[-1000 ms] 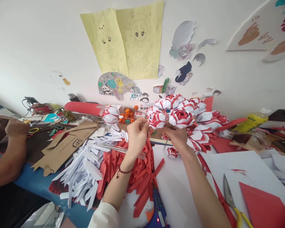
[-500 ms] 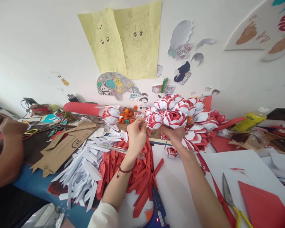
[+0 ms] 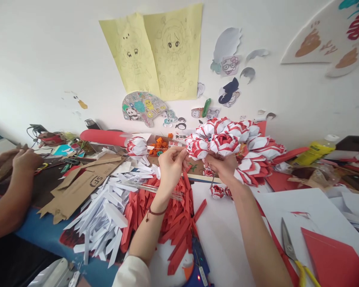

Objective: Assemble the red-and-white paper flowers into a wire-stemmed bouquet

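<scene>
I am working with both hands out in front of me, toward the far edge of the tabletop [image 3: 48,201]. My right hand [image 3: 225,167] is grasping the bunch of red-and-white paper flowers [image 3: 225,144] from below, though the blooms are hiding exactly where the fingers are closing. My left hand [image 3: 171,166] is pinching with thumb and fingertips just beside the bunch's leftmost bloom; whether anything thin is lying between them, I cannot tell.

By my judgement, I am steadying the bunch with the right hand while doing fine fingertip work at its left side. The next move is calling for a light, exact pinch on the left and a firm support underneath, since the folded petals are crowding together and could be crushing easily.

Two piles of folded strips are lying nearer me: white strips [image 3: 106,217] on the left and red strips [image 3: 175,223] beside them, with thin wires [image 3: 155,189] resting across both. Small paper roses [image 3: 217,191] are sitting below my right hand, and a single larger flower [image 3: 137,147] is standing left of my left hand. Toward the near right corner, yellow-handled scissors [image 3: 289,247] are lying open beside red card [image 3: 332,253].
</scene>
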Action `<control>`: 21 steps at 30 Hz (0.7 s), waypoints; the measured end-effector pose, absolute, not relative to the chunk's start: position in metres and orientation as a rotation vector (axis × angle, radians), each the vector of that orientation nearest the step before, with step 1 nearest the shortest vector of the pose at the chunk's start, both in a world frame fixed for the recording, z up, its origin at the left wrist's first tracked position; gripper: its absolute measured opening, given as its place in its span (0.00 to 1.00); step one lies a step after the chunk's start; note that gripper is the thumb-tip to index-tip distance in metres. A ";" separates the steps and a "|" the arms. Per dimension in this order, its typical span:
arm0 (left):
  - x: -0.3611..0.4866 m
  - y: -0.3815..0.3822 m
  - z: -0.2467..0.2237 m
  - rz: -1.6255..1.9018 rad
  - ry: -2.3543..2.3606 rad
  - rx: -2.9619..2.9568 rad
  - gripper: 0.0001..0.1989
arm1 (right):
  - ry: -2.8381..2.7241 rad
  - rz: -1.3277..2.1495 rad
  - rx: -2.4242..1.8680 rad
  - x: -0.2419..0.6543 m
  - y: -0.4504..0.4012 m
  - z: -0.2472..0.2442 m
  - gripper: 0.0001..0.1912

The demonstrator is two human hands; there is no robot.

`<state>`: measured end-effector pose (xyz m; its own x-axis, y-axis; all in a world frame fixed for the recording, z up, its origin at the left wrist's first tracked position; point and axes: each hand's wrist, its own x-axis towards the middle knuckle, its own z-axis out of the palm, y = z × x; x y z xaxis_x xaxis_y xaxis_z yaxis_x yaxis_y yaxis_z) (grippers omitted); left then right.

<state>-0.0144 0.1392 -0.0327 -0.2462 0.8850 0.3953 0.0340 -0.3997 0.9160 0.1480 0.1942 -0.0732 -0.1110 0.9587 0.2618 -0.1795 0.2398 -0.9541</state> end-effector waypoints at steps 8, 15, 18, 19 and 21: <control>-0.021 0.145 -0.034 1.702 1.012 1.377 0.15 | -1.250 1.354 -0.680 0.160 0.181 -0.051 0.12; -0.006 0.149 -0.043 1.718 0.965 1.563 0.15 | -1.200 1.408 -0.617 0.149 0.176 -0.049 0.15; 0.000 0.150 -0.047 1.712 0.960 1.628 0.14 | -1.257 1.448 -0.577 0.148 0.174 -0.049 0.15; 0.001 0.150 -0.047 1.718 0.957 1.637 0.13 | -1.277 1.450 -0.561 0.148 0.174 -0.048 0.15; 0.001 0.148 -0.047 1.735 0.958 1.654 0.13 | -1.296 1.431 -0.543 0.147 0.173 -0.048 0.16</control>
<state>0.0015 0.1484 -0.0472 -0.0889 0.7967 0.5978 0.0822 -0.5923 0.8015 0.1471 0.1729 -0.0482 -0.3170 0.8959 0.3114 -0.3986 0.1721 -0.9008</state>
